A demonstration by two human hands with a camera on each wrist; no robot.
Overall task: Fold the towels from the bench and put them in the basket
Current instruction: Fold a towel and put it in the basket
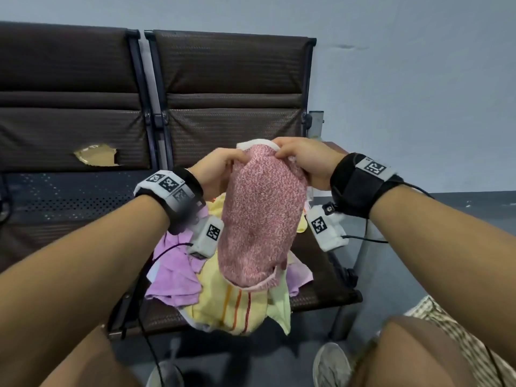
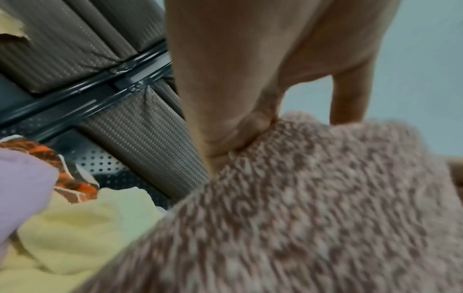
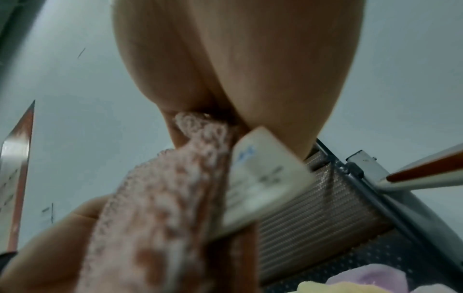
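My knees and shoes (image 1: pixel 332 364) sit at the bottom of the head view, on a grey floor. Above them both forearms reach forward, each with a black wrist strap carrying white marker tags.

Heap on the bench seat (image 1: pixel 329 286), just past my knees: a yellow towel (image 1: pixel 223 311) with orange and red stripes at the front edge, a lilac towel (image 1: pixel 173 277) to its left, partly under it. The left wrist view shows an orange-patterned cloth (image 2: pixel 72 184) behind these.

Held above the heap: the pink towel (image 1: pixel 259 219), speckled pink and white, hanging down so its lower end overlaps the yellow one. My left hand (image 1: pixel 215 171) pinches its top left corner, thumb pressed into the pile. My right hand (image 1: pixel 307 160) pinches the top right corner; a white care label (image 3: pixel 263 178) hangs beside that grip. The hands are near each other, not touching.

Beyond: brown seat backs, the left one with a tear (image 1: pixel 96 155), then a pale wall.
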